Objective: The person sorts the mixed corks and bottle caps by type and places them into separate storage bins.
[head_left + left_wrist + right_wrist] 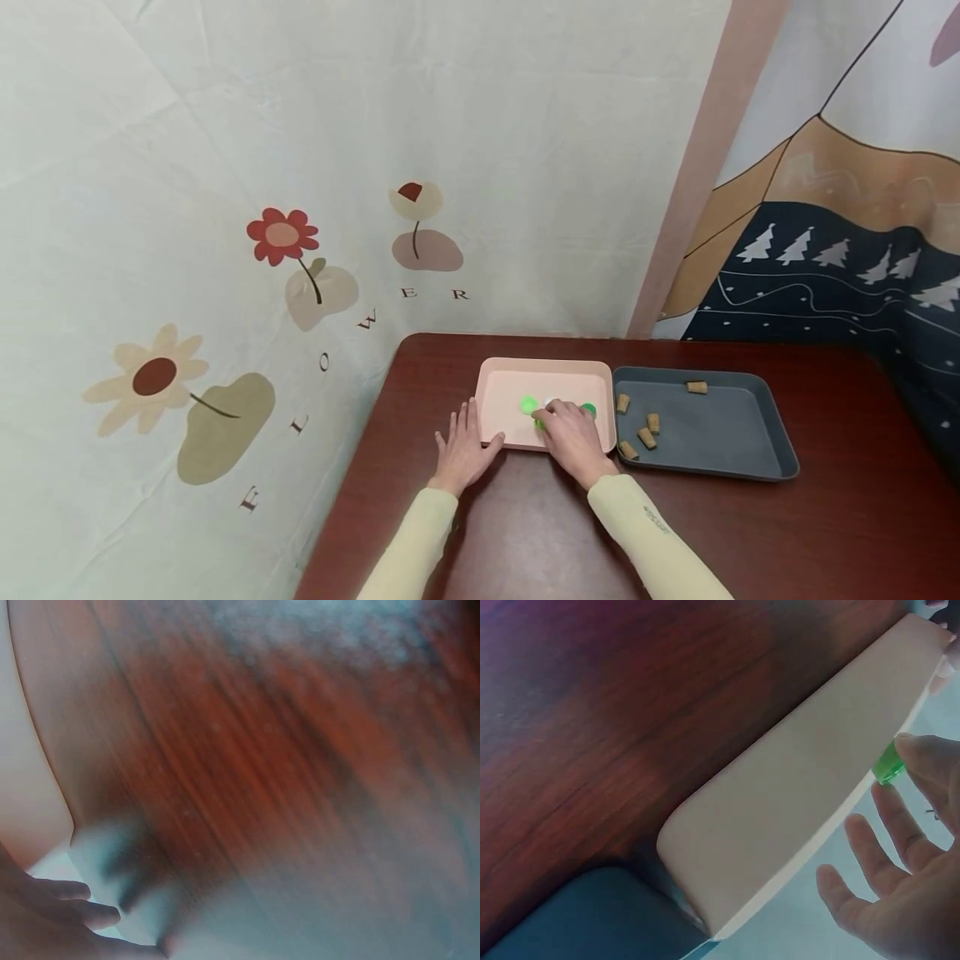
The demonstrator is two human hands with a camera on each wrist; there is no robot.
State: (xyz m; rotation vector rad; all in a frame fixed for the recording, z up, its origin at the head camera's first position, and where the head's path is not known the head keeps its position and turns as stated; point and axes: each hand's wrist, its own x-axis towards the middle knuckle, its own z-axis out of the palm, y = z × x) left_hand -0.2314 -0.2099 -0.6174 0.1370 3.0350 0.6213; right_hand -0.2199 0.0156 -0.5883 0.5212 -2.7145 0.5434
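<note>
My left hand (461, 452) rests with straight fingers at the left front corner of the pink tray (543, 372), its thumb along the front rim. Over the tray, my right hand (573, 437) pinches a green bottle cap (889, 763) between thumb and index finger, the other fingers spread. A light green cap (529, 405) lies to the left of that hand in the tray, and a darker green one (589, 409) to its right. Something white (549, 402) shows partly behind the right fingers. In the left wrist view, the left fingers (94, 915) appear at the lower left.
Against the pink tray's right side stands a dark grey tray (712, 433). Several corks lie in it, mostly along its left side, with one cork (697, 387) near the back rim. Both trays are on a dark red wooden table (525, 525); a printed cloth (540, 208) hangs behind.
</note>
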